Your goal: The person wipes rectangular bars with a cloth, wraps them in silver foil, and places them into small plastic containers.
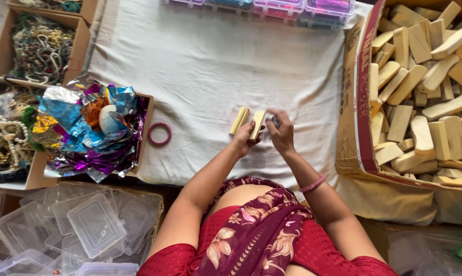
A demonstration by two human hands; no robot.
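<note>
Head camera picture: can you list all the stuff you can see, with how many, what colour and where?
wooden blocks: two, pale, on the white cloth, at the hands
white cloth: one, covers the middle
bangle: one, pink, on the cloth left of the blocks
foil sheets: a heap, blue, purple, silver, in a box on the left
box of wooden pieces: one, cardboard, many pale pieces, right
clear plastic boxes: many, bottom left
bead strings: many, mixed colours, boxes top left
left hand: holds one block
right hand: beside the block, pinching something small
</note>
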